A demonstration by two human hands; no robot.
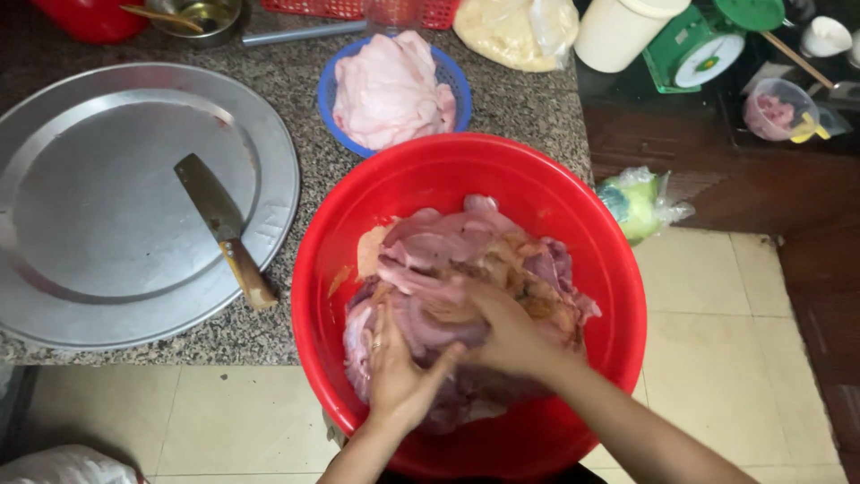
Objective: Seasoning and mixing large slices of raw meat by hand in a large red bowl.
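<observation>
In the red basin (618, 269) at the counter (305, 99) edge, a heap of raw meat (475, 260) is being pressed by both hands. The left hand (399, 372) is being laid flat on the near side, fingers (381, 327) spread and gripping nothing. The right hand (511, 336) is being curled over the slices, fingers partly bent into them. Behind, pale meat is being held in a blue basket (452, 72); a knife (219, 224) is lying on a metal tray (90, 287).
</observation>
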